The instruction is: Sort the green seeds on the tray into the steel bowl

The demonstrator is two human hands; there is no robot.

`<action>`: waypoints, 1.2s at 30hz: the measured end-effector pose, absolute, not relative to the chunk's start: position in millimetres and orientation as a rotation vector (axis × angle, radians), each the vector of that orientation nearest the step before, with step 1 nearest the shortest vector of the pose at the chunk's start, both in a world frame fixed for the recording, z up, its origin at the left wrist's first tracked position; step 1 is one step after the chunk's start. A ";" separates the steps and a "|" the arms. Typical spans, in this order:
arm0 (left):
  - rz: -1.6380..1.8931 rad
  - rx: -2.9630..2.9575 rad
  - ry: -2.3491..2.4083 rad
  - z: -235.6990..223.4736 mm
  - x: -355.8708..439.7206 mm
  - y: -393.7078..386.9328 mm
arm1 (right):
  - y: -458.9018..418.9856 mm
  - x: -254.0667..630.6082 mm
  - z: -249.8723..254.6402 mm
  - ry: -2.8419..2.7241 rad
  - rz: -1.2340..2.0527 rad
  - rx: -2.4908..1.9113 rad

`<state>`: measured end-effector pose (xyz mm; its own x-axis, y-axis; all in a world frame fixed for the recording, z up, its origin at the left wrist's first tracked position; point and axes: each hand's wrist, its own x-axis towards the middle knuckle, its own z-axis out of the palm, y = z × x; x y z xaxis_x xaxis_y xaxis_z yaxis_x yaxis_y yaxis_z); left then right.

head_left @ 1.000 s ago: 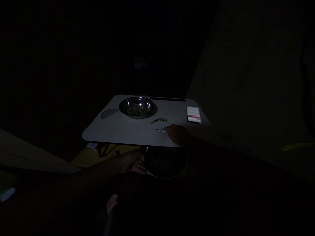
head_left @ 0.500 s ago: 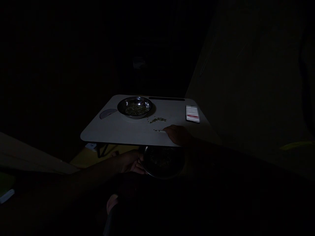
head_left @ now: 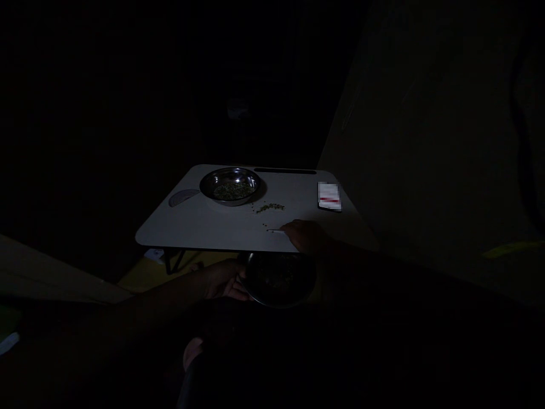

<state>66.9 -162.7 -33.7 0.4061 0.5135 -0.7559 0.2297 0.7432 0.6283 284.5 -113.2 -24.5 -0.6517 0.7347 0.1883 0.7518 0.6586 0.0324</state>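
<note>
The left hand (head_left: 227, 281) grips the rim of a dark bowl (head_left: 279, 279) just below the table's (head_left: 213, 230) near edge; its contents are too dark to tell. The right hand (head_left: 303, 234), fingers closed, holds a thin tool (head_left: 276, 231) near that edge. Toward the far left corner, a steel bowl (head_left: 230, 186) holds small greenish pieces (head_left: 233, 191).

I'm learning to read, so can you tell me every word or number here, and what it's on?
I can't read any words or numbers here.
Lit screen: blocky and blurred, with a red band but no readable letters.
Half-round thing: any marks are too small and dim to read.
</note>
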 end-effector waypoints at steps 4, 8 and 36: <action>0.189 0.751 1.164 -33.5 66.1 -162.9 | -114.6 284.0 -24.0 -2.737 -0.210 -1.184; 0.177 0.746 1.145 -33.3 65.6 -162.5 | -115.1 284.0 -25.6 -2.730 -0.234 -1.134; 0.191 0.780 1.149 -38.9 65.9 -162.2 | -141.0 281.2 -23.8 -2.774 -0.054 -0.960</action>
